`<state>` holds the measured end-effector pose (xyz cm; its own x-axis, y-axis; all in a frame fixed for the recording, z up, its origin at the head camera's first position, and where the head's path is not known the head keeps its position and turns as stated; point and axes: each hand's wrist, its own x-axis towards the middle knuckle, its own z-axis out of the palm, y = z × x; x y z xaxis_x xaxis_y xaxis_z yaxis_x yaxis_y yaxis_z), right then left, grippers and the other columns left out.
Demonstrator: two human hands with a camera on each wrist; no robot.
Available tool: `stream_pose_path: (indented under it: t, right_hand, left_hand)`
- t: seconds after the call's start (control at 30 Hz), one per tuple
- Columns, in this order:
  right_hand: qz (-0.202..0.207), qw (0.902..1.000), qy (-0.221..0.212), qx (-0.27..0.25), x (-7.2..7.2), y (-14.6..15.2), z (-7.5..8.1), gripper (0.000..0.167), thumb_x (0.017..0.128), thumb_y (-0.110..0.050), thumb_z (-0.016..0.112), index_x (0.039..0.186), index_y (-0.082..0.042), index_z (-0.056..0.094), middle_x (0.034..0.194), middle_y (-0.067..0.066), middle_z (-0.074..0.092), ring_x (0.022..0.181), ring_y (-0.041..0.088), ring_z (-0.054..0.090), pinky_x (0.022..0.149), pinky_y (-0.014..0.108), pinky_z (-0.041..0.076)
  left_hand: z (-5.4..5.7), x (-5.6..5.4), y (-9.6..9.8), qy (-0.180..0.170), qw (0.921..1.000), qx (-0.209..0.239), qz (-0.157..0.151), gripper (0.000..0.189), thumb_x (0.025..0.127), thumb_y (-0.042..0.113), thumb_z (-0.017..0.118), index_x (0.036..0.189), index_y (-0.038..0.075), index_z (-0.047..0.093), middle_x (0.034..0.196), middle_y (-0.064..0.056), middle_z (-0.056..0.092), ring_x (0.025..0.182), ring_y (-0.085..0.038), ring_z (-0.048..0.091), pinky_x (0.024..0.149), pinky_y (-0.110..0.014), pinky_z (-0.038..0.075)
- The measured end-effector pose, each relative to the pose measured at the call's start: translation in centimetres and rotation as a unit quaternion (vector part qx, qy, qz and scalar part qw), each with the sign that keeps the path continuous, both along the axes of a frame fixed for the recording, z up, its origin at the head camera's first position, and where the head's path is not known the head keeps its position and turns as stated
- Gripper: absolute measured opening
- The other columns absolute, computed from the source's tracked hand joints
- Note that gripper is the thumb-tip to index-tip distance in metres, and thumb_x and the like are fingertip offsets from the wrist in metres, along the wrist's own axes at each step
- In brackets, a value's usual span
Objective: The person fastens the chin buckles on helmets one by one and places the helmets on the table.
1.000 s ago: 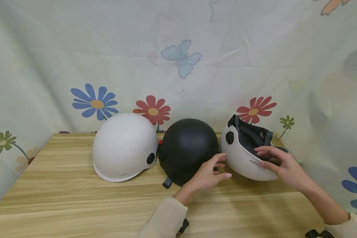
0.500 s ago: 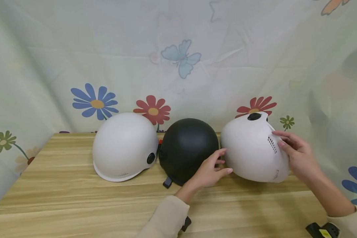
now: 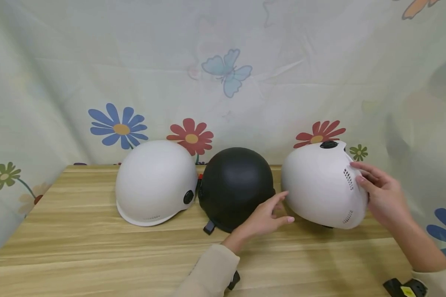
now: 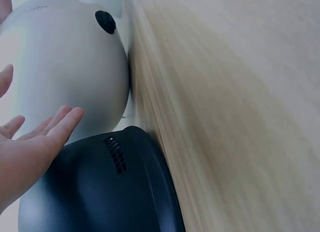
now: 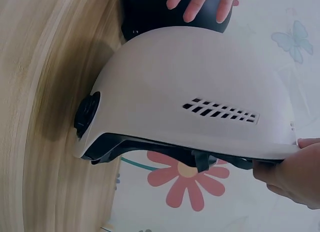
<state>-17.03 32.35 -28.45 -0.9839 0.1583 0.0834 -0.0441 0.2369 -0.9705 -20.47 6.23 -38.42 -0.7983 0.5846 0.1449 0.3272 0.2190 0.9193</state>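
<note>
At the right of the head view, a white helmet [image 3: 321, 189] lies tipped on its side, crown to the left, a black round knob [image 3: 328, 144] on top. My right hand [image 3: 386, 196] pinches its rim, which shows closely in the right wrist view, thumb and fingers on either side of the brim [image 5: 270, 151]. Between the two white helmets sits a black helmet [image 3: 236, 185], dome up. My left hand [image 3: 264, 216] hovers before it with fingers spread, fingertips right by the tipped helmet's crown. In the left wrist view that hand [image 4: 30, 154] overlaps both helmets.
Another white helmet [image 3: 154, 181] rests dome up at the left, close beside the black one. All three are on a wood-grain table [image 3: 134, 255]. A flowered curtain [image 3: 152, 82] hangs behind and at both sides. A dark strap end [image 3: 209, 227] sticks out under the black helmet.
The right white helmet has turned from its opening facing up to its opening facing right, then shifted slightly rightward with the right hand. The left hand has moved a little right.
</note>
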Motion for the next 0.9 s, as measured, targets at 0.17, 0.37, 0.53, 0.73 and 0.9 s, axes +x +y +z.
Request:
stream_pose_path:
  t: [0.17, 0.37, 0.53, 0.73, 0.9]
  right_hand:
    - [0.017, 0.9989, 0.014, -0.040, 0.0, 0.1, -0.1, 0.040, 0.092, -0.020, 0.054, 0.131, -0.016, 0.050, 0.109, -0.005, 0.046, 0.092, 0.008, 0.048, 0.063, 0.016, 0.048]
    - [0.049, 0.9987, -0.001, -0.014, -0.4, 0.7, 0.1, 0.043, 0.093, -0.015, 0.052, 0.135, -0.018, 0.046, 0.120, 0.004, 0.040, 0.097, 0.009, 0.046, 0.067, 0.014, 0.048]
    - [0.078, 0.9918, -0.004, 0.102, -0.5, 1.3, 0.3, 0.046, 0.095, -0.009, 0.049, 0.139, -0.021, 0.041, 0.123, 0.001, 0.038, 0.099, 0.008, 0.042, 0.071, 0.014, 0.047]
    - [0.099, 0.9715, -0.016, 0.215, -0.3, 1.6, 0.8, 0.049, 0.095, -0.016, 0.050, 0.141, -0.022, 0.036, 0.137, 0.012, 0.033, 0.102, 0.004, 0.044, 0.073, 0.016, 0.047]
    - [0.111, 0.9477, -0.005, 0.299, -0.2, 1.5, 1.6, 0.051, 0.093, -0.014, 0.053, 0.142, -0.017, 0.035, 0.143, 0.022, 0.028, 0.118, 0.035, 0.042, 0.077, 0.024, 0.049]
  left_hand:
    - [-0.2, 0.1, 0.3, -0.003, 0.9999, -0.008, -0.013, 0.066, 0.086, 0.025, 0.065, 0.142, 0.018, 0.031, 0.140, -0.007, 0.037, 0.121, -0.021, 0.044, 0.093, -0.032, 0.042]
    - [-0.3, 0.2, 0.2, -0.005, 0.9998, -0.007, -0.017, 0.066, 0.086, 0.024, 0.065, 0.142, 0.018, 0.032, 0.139, -0.008, 0.037, 0.121, -0.021, 0.044, 0.092, -0.032, 0.043]
    - [-0.3, 0.2, 0.2, -0.006, 0.9998, -0.008, -0.017, 0.066, 0.086, 0.024, 0.065, 0.142, 0.019, 0.031, 0.139, -0.008, 0.037, 0.121, -0.024, 0.044, 0.092, -0.031, 0.043]
    - [-0.1, 0.2, 0.3, 0.005, 0.9998, -0.007, -0.018, 0.066, 0.086, 0.022, 0.066, 0.142, 0.015, 0.031, 0.139, -0.008, 0.038, 0.120, -0.024, 0.046, 0.090, -0.028, 0.044]
    - [-0.2, 0.2, 0.4, 0.007, 0.9998, -0.009, -0.017, 0.066, 0.085, 0.021, 0.066, 0.141, 0.015, 0.032, 0.139, -0.007, 0.038, 0.119, -0.024, 0.046, 0.089, -0.028, 0.045]
